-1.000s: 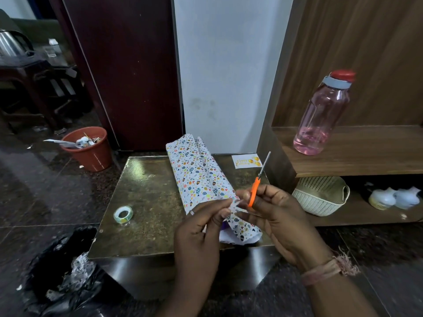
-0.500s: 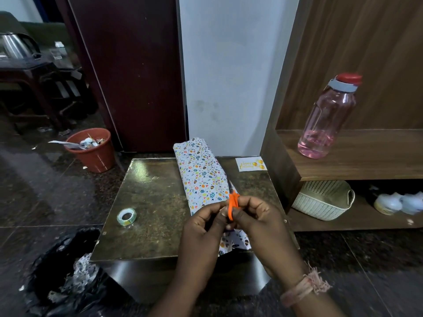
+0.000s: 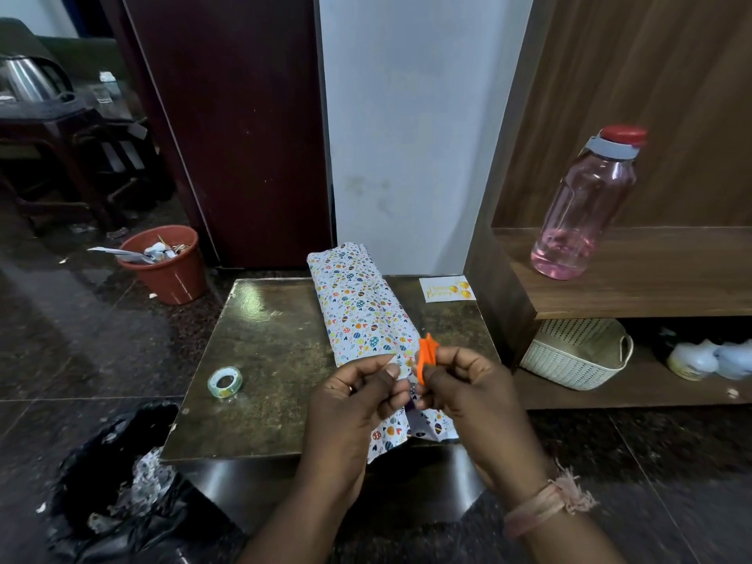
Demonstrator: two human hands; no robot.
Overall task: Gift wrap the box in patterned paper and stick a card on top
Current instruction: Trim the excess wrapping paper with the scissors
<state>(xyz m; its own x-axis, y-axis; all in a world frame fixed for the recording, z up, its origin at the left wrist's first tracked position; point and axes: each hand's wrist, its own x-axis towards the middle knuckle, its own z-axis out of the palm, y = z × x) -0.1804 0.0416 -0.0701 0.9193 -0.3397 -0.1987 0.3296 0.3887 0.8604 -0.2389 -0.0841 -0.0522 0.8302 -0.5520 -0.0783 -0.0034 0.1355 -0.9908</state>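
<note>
- The box (image 3: pixel 360 311) lies lengthwise on the tabletop (image 3: pixel 276 360), its long body already covered in the patterned paper (image 3: pixel 390 435) — that part of the wrap looks done.
- The far end seems folded shut, though I cannot tell from here whether it is taped.
- The near end is unfinished: loose paper hangs past the front edge of the tabletop, right under the hands.
- The left hand (image 3: pixel 354 396) pinches the paper at that open end, fingers curled round the flap.
- The right hand (image 3: pixel 468 384) grips small orange scissors (image 3: pixel 425 358), fingers clenched on the handles; the blades are hidden, so I judge it is trimming the excess, but cannot see a cut.
- The tape roll (image 3: pixel 224 382) sits on the tabletop well to the left of the box, within reach for sealing the end.
- The card (image 3: pixel 447 289) lies at the far right corner of the tabletop, apart from the box — not yet stuck on.
- Left, as I judge it: finish the trimming, fold and tape the near end, then fix the card on top.
</note>
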